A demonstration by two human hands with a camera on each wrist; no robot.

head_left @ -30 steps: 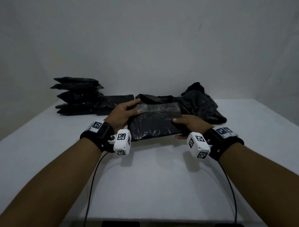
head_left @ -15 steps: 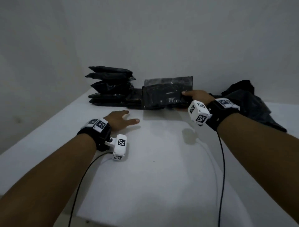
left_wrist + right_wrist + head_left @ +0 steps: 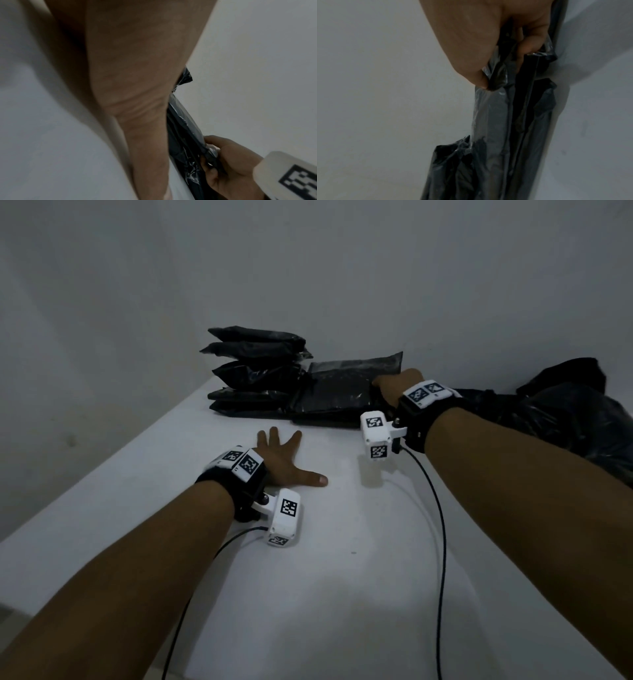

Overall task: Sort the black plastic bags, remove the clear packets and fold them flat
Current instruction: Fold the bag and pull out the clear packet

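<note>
A flat pack of black bags in a clear packet (image 3: 346,386) sits at the table's back, over other flat packs. My right hand (image 3: 394,386) grips its right edge, thumb and fingers pinching the plastic (image 3: 496,81); the left wrist view shows the same hold (image 3: 214,155). A stack of several folded black bag bundles (image 3: 257,364) stands just left of it. My left hand (image 3: 287,460) lies palm down on the white table (image 3: 342,577), fingers spread, holding nothing. A loose crumpled black bag (image 3: 561,412) lies to the right behind my right forearm.
A grey wall (image 3: 342,268) rises directly behind the stack. The table's left edge (image 3: 102,474) runs diagonally. Black cables (image 3: 442,525) trail from both wrist cameras across the table toward me.
The right hand carried the pack from the table's middle to the back left beside the stack and lowered it there. The left hand let go and settled flat on the table.
</note>
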